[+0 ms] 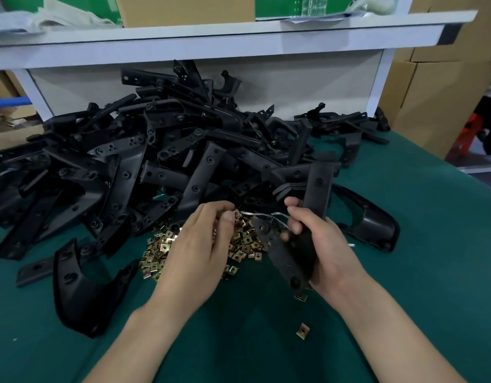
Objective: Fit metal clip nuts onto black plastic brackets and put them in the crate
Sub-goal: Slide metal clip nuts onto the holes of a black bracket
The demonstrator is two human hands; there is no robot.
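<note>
Two bare hands work over a green counter [421, 299]. The right grip [331, 251] is clenched around a black plastic bracket [290, 254], with fingers wrapped over its middle. One arm of the bracket rises toward the far side and the other slants down toward the near side. The left grip [198, 244] hangs palm down over a pile of brass-coloured metal clip nuts [160, 251]. Its fingers are curled and the thumb meets the fingertips, but whether a nut is pinched between them cannot be told.

The pile lies just beside the held bracket, on its left. One loose clip nut [303, 331] lies apart on the near counter. A large heap of black brackets [155, 150] fills the far left, reaching back to a white shelf unit [211, 40]. Cardboard boxes [432, 92] stand at the far right.
</note>
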